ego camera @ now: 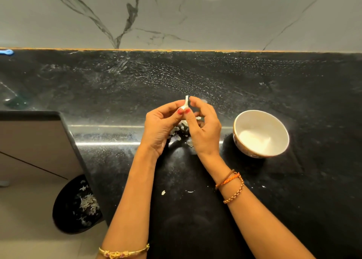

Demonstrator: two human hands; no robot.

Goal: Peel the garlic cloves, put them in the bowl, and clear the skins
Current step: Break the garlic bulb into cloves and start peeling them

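A small white garlic clove [185, 104] with a thin strip of skin standing up from it is held above the black counter [117, 86]. My left hand [161, 127] pinches it from the left and my right hand [203, 129] pinches it from the right, thumbs meeting at the clove. A heap of white garlic skins [181, 130] lies on the counter under my hands, partly hidden by them. The white bowl [260, 133] stands to the right of my right hand; what it holds is hard to tell.
A black bin [76, 204] with pale skins inside stands on the floor at the lower left, beside the counter's end. A few skin flakes [163, 192] lie near the counter's front. The marble wall [176, 14] rises behind.
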